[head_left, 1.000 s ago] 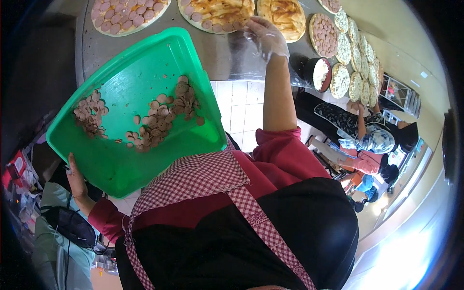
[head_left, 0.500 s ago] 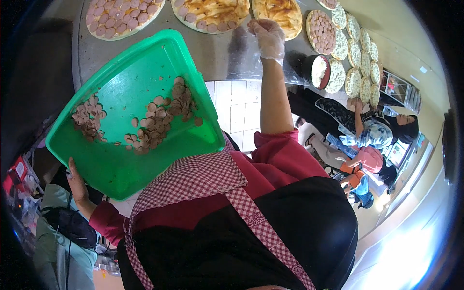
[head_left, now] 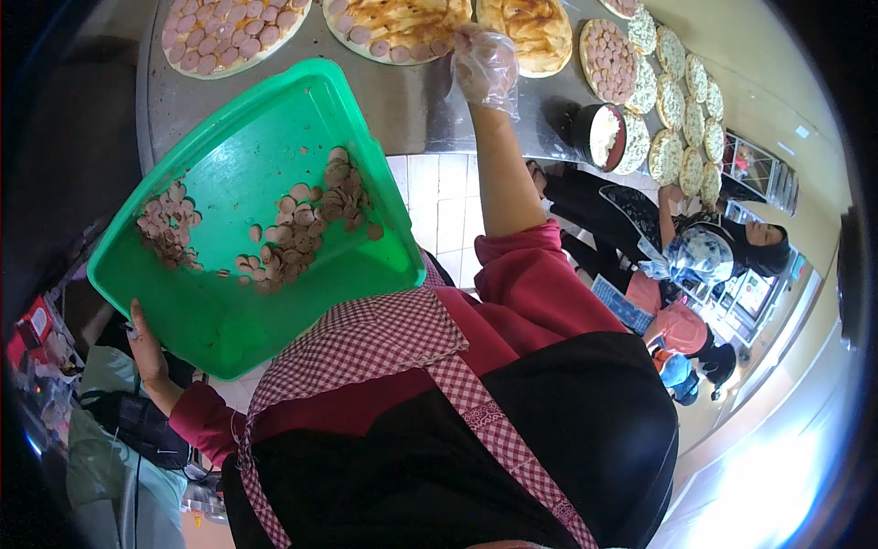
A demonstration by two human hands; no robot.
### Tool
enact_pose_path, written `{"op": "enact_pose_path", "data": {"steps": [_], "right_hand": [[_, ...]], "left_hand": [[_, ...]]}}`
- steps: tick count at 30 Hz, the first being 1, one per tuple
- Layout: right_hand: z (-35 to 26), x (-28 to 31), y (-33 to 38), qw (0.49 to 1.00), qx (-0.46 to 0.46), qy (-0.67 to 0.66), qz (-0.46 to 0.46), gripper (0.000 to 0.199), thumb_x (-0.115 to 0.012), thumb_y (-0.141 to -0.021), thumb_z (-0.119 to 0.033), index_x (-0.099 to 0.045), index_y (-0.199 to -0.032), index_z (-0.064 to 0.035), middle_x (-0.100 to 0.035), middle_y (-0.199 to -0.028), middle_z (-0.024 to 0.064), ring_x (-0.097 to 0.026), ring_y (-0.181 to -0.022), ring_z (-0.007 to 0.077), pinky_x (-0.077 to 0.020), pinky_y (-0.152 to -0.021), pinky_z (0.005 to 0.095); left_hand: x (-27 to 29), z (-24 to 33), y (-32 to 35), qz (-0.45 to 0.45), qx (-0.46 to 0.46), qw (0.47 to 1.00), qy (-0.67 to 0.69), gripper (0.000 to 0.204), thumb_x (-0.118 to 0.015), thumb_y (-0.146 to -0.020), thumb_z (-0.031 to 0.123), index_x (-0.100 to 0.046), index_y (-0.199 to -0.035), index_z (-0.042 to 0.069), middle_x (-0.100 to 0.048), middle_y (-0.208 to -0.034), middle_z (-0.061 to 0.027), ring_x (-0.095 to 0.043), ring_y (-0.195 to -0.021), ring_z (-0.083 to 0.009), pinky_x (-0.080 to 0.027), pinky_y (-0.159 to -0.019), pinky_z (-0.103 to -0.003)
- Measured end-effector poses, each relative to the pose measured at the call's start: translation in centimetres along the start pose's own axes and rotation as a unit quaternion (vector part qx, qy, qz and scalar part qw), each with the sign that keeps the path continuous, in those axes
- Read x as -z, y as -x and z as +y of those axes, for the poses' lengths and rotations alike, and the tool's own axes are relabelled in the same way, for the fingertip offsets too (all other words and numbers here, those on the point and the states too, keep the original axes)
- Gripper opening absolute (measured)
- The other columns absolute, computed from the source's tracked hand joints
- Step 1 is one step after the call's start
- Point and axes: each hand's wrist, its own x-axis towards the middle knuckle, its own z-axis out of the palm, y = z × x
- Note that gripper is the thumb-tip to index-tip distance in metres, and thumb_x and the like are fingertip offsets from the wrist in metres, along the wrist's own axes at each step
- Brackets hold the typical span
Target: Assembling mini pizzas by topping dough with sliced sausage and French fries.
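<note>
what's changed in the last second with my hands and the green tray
Your gloved right hand slid left along the metal table, from the plain golden pizza to the edge of the pizza with sausage slices. Your left hand still holds the green tray tilted, sausage slices lying inside as before.

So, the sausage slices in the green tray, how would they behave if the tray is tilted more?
The sausage slices would probably slide easily: they lie loose, in thin flat rounds, on the smooth green tray. They likely move in clumps, since many overlap in piles. The tray seems light, as the left hand alone holds its edge while the gloved right hand reaches the pizza.
</note>
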Motion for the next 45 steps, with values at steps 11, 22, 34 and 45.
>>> {"op": "enact_pose_path", "data": {"steps": [11, 22, 34, 45], "right_hand": [[1.1, 0.7, -0.8, 0.995, 0.002, 0.067, -0.078, 0.007, -0.059, -0.072, -0.008, -0.065, -0.077, -0.0075, -0.063, -0.074, 0.012, -0.06, -0.072, 0.0298, -0.0477, -0.066, 0.0371], [-1.0, 1.0, -0.1, 0.983, -0.049, 0.097, -0.145, 0.011, -0.067, -0.069, -0.02, -0.065, -0.071, -0.0093, -0.063, -0.069, 0.0092, -0.06, -0.069, 0.0276, -0.048, -0.065, 0.037], [-8.8, 4.1, -3.1, 0.884, -0.334, -0.281, -0.167, 0.013, -0.062, -0.082, -0.012, -0.064, -0.089, -0.0008, -0.064, -0.078, 0.0073, -0.057, -0.068, 0.0119, -0.0446, -0.062, 0.0221], [-19.5, -6.6, 7.7, 0.812, 0.188, -0.149, -0.533, 0.02, -0.054, -0.077, -0.012, -0.058, -0.091, 0.0005, -0.059, -0.085, 0.0179, -0.059, -0.081, 0.0334, -0.047, -0.074, 0.0381]], "left_hand": [[0.7, -1.0, -1.0, -0.002, -0.009, 1.0, -0.004, 0.062, -0.046, -0.089, 0.045, -0.042, -0.126, -0.004, -0.05, -0.117, -0.007, -0.048, -0.102, -0.0162, -0.037, -0.088, -0.028], [-0.4, 0.3, 0.1, 0.023, 0.004, 1.0, -0.015, 0.065, -0.046, -0.088, 0.047, -0.04, -0.127, -0.005, -0.048, -0.124, -0.0109, -0.048, -0.107, -0.0202, -0.036, -0.092, -0.03], [-1.6, 2.5, -0.7, 0.015, 0.014, 0.998, -0.065, 0.052, -0.046, -0.091, 0.04, -0.052, -0.112, -0.007, -0.057, -0.099, -0.0048, -0.051, -0.089, -0.0111, -0.04, -0.079, -0.025], [-2.6, 1.1, -6.3, -0.035, 0.038, 0.992, -0.119, 0.05, -0.047, -0.089, 0.043, -0.059, -0.099, -0.005, -0.059, -0.085, -0.0042, -0.052, -0.076, -0.0104, -0.043, -0.071, -0.026]]}}
